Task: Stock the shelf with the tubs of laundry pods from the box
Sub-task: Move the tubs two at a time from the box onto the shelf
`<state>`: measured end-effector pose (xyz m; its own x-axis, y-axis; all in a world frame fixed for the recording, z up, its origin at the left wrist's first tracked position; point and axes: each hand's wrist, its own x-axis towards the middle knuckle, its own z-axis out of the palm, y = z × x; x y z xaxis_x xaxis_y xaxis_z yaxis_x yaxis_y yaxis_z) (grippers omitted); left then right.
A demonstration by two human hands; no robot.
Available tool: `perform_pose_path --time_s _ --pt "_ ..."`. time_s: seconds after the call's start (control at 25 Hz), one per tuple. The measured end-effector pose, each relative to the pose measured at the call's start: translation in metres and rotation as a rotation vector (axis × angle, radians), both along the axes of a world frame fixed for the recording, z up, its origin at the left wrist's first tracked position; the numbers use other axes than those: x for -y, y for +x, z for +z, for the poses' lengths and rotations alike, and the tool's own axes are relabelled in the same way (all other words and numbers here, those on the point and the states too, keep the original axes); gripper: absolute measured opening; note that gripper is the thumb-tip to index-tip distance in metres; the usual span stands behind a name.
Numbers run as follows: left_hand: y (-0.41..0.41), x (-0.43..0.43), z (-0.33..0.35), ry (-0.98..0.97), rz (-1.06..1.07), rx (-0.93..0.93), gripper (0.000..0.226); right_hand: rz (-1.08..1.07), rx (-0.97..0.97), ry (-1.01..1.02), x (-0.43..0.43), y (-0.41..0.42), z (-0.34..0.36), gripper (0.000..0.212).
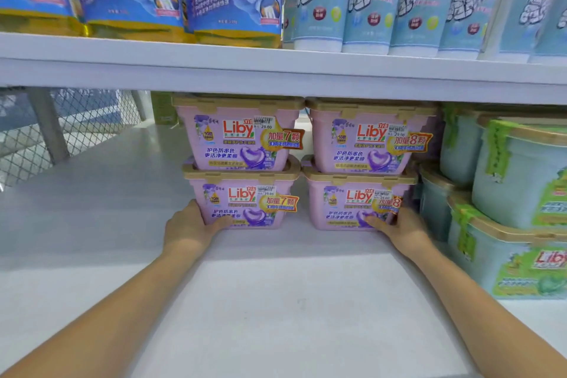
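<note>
Several pink tubs of laundry pods with tan lids stand on the white shelf (276,301) in two stacks of two. My left hand (190,228) presses against the lower left corner of the bottom left tub (245,202). My right hand (399,228) lies flat against the front of the bottom right tub (352,202), fingers spread over its label. An upper left tub (239,135) and an upper right tub (368,138) sit on top of them. The box is out of view.
Pale blue-green tubs (515,181) with green tape are stacked at the right, close to my right forearm. A wire mesh panel (76,120) closes the shelf's left back. The upper shelf board (276,70) hangs low above, carrying blue bags and pale tubes.
</note>
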<state>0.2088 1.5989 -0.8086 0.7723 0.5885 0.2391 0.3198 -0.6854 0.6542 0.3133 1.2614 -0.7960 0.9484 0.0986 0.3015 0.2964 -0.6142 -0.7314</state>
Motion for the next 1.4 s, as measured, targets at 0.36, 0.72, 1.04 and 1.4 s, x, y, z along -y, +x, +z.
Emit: perform_pose_path --time_s 0.36,0.72,1.04,1.4 --pt "0.006 0.009 -0.002 0.037 0.015 -0.013 0.058 -0.039 0.028 0.037 0.004 0.009 -0.004 0.027" --pt "-0.047 0.025 0.009 0.250 -0.021 -0.033 0.070 -0.177 -0.029 0.184 0.016 -0.052 -0.006 0.065" --pt "-0.207 0.025 0.007 0.408 -0.214 0.065 0.082 0.035 0.248 -0.322 0.026 -0.195 -0.028 0.044" --pt "-0.373 0.016 -0.066 0.268 -0.126 -0.091 0.067 0.012 0.014 -0.435 0.057 -0.331 -0.076 0.045"
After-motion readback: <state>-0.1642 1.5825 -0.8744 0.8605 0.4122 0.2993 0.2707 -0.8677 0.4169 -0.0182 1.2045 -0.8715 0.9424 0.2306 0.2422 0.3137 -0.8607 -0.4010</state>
